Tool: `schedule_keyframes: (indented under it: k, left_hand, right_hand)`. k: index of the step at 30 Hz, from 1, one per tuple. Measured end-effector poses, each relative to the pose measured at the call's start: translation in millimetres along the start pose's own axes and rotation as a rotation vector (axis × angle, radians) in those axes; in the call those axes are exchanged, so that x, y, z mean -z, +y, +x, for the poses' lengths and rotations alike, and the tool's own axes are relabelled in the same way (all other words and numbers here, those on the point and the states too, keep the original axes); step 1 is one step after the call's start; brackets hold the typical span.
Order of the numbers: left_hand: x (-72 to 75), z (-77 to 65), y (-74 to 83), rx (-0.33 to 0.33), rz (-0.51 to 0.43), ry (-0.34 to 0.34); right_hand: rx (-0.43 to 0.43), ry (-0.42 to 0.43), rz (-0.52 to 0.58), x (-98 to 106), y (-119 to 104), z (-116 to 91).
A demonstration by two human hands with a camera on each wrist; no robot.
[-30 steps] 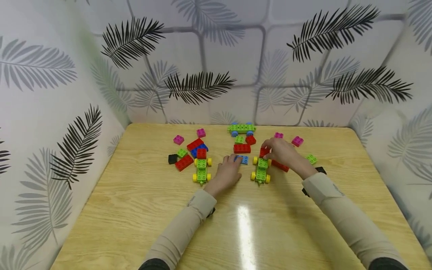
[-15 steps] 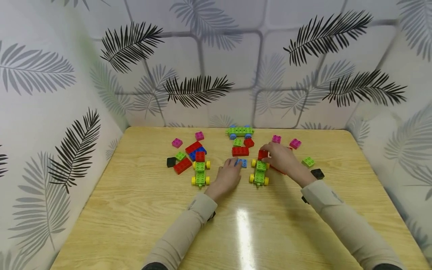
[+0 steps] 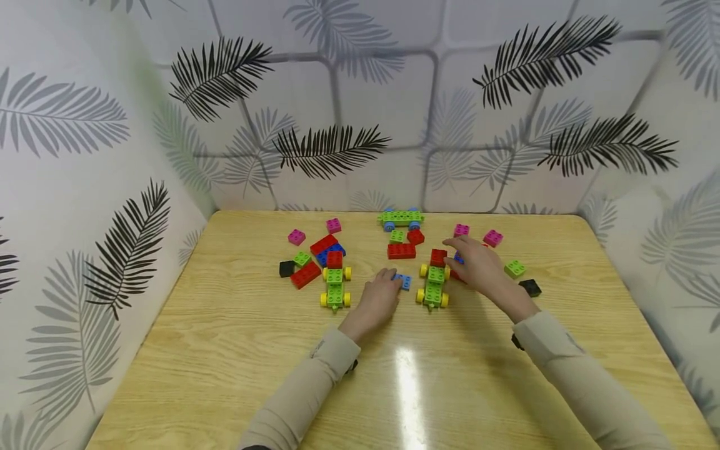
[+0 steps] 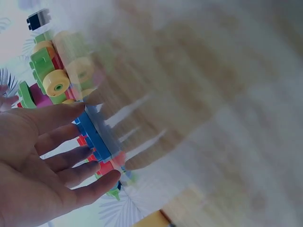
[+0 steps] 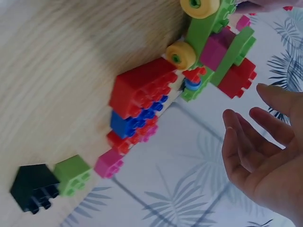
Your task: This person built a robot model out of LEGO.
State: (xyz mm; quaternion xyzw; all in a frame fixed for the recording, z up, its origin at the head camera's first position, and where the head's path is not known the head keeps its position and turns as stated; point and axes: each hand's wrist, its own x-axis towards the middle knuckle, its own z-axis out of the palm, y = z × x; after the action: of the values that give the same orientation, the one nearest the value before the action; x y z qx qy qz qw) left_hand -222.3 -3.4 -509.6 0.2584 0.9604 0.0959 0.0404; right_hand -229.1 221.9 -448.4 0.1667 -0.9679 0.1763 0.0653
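My left hand (image 3: 379,297) holds a light-blue brick (image 3: 405,282) on the table, its thumb and fingers about the brick in the left wrist view. Right of it stands a green toy car (image 3: 433,295) on yellow wheels. A red brick (image 3: 439,256) tops the car's far end; in the right wrist view a purple brick (image 5: 218,49) shows within this stack. Beside the car hovers my right hand (image 3: 475,262), fingers loosely bent and apart from the red brick, holding nothing. A similar green car (image 3: 335,294) with a red brick stands left of my left hand.
Behind the hands lie a long red brick (image 3: 402,251) and a green base (image 3: 400,219) with blue wheels. Red, blue, green, pink and black bricks lie left of the left car. More lie at the right, including a green brick (image 3: 514,269) and a black brick (image 3: 530,287).
My right hand has let go of the red brick on the right car and moved slightly right. My left hand has drawn the light-blue brick a little toward me.
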Motion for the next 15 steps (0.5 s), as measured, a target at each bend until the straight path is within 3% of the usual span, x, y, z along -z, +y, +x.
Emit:
schedule_keyframes:
  k: [10,15]
  left_hand:
    - [-0.9,-7.0,-2.0,-0.082,-0.027,0.084]
    - [2.9,-10.2,1.1,-0.092,-0.024,0.068]
  right_hand:
    - [-0.065,0.003,-0.014,-20.4,31.8,-25.7]
    - [-0.052,0.018,-0.050,-32.9,38.4,-31.9]
